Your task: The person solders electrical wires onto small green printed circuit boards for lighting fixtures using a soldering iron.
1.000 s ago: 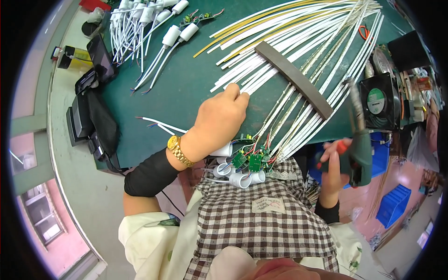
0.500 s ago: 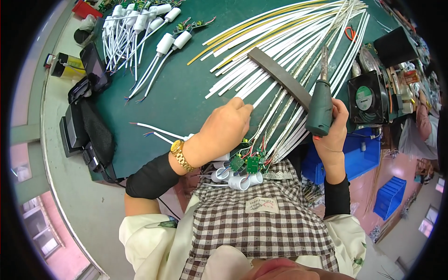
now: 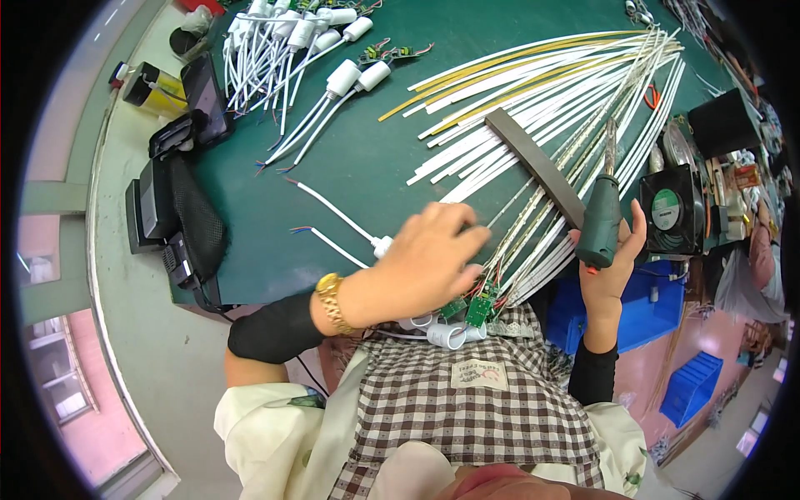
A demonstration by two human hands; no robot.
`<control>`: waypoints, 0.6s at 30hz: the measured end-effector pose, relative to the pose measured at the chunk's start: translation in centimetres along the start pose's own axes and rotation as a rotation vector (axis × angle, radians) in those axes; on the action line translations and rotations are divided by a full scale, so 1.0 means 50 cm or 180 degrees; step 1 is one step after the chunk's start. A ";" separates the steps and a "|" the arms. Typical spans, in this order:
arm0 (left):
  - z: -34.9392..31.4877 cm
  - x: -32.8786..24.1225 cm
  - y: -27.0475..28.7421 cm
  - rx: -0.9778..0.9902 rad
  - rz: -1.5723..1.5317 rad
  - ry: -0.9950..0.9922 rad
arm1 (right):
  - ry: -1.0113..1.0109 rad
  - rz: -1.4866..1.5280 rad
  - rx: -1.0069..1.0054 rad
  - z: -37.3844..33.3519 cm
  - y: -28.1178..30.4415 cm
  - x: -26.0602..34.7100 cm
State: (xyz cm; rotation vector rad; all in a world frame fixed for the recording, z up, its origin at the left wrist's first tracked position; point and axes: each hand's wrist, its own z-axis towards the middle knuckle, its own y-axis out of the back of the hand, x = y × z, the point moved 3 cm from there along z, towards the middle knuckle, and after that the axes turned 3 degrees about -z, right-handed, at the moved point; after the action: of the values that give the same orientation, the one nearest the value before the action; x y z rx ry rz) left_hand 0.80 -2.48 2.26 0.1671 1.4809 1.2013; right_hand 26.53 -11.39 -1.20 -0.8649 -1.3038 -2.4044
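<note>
Left hand (image 3: 429, 265) has shifted off the white strips (image 3: 465, 187) toward green circuit boards (image 3: 481, 308), lower center; fingers loosely curled, parted; can't tell if thumb touches a board. Right hand (image 3: 612, 282), right of center, has fingers around green-handled soldering iron (image 3: 599, 225), tip toward frame top, beside dark bar (image 3: 533, 164).

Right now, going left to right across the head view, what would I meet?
Yellow container → heap of white corded cylinders → left hand → dark bar → green-handled tool → square black fan.
</note>
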 end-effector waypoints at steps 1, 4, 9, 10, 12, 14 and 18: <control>-0.012 0.007 0.018 -0.0007 0.0016 0.0001 | 0.0139 0.0028 -0.0030 -0.001 -0.001 0.001; -0.044 0.045 0.055 0.0337 0.0150 0.0663 | 0.0443 0.0226 -0.0310 -0.006 -0.009 -0.009; -0.084 0.036 0.006 0.0318 -0.0652 0.0516 | -0.0110 0.1003 -0.0784 -0.015 0.013 -0.019; -0.079 0.032 0.002 0.0450 -0.0822 0.0534 | -0.0044 0.1017 -0.0826 -0.013 0.018 -0.026; -0.059 0.039 0.020 0.0891 -0.0455 0.0569 | 0.0047 0.1043 -0.0888 -0.013 0.027 -0.026; 0.006 0.091 0.066 0.0364 0.0478 0.0396 | -0.0797 0.1601 -0.0691 -0.020 0.033 -0.028; 0.211 0.225 0.154 -0.1299 0.1124 -0.0165 | -0.0807 0.2376 -0.0661 -0.026 0.031 -0.015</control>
State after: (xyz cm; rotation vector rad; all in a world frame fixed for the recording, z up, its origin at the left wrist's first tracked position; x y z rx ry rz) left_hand 1.72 14.72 2.49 0.1844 1.1600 1.7453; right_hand 27.41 -13.36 -1.17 -1.4408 -0.6189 -1.8778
